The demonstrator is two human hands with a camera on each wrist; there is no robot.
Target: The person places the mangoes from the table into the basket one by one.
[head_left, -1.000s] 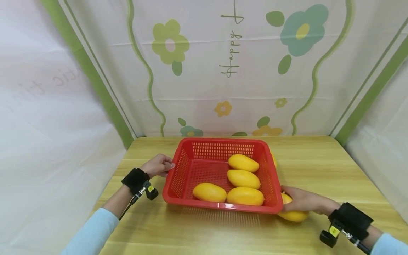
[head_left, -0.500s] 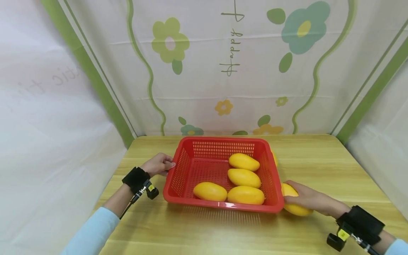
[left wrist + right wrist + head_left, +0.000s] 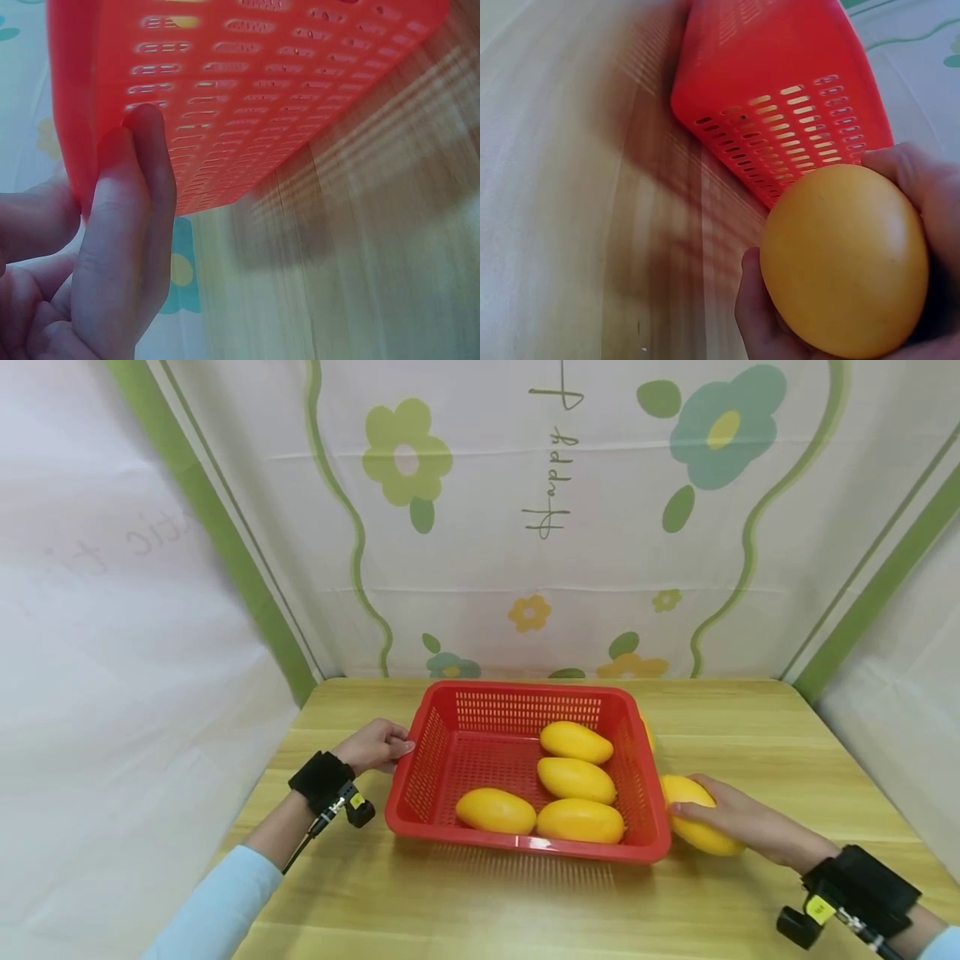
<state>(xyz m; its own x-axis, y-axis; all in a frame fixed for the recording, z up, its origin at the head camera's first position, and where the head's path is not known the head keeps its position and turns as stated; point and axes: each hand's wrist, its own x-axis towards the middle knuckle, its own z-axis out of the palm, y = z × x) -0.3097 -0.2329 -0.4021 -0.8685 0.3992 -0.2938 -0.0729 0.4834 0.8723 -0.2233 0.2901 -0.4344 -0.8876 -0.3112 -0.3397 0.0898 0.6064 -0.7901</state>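
A red plastic basket (image 3: 450,834) with slotted walls stands mid-table, with several yellow mangoes (image 3: 576,780) lying along its right side and front. My left hand (image 3: 372,746) pinches the basket's left rim; in the left wrist view the thumb is on the outer side of the rim and the fingers (image 3: 112,225) lie against the slotted wall. Just off the basket's right wall, my right hand (image 3: 742,824) grips another mango (image 3: 847,262), fingers and thumb around its sides. The mango's far end is hidden in the right wrist view.
One more mango (image 3: 648,737) shows partly behind the basket's right wall. The wooden table (image 3: 750,727) is bounded by a white flowered cloth (image 3: 480,552) at the back and by cloth on both sides.
My right hand has shifted right and slightly away from me with the mango, from the basket's front right corner to beside its right wall. My left hand keeps its hold on the rim.
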